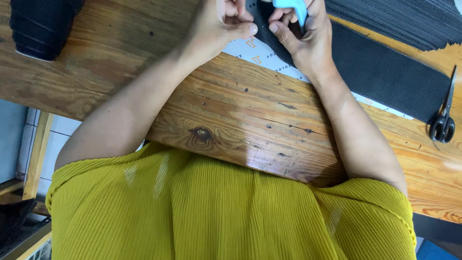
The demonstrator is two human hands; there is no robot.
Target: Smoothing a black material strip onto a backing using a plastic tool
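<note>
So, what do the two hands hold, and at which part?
The right hand holds a light blue tool by its lower end. The left hand pinches the near end of the black strip with its fingers.

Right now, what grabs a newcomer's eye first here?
The mustard-yellow ribbed top fills the bottom of the view. Above it, at the top edge of the wooden table, the left hand and right hand pinch a black fabric strip, the right also gripping a light-blue tool. Black scissors lie at the far right.
</note>
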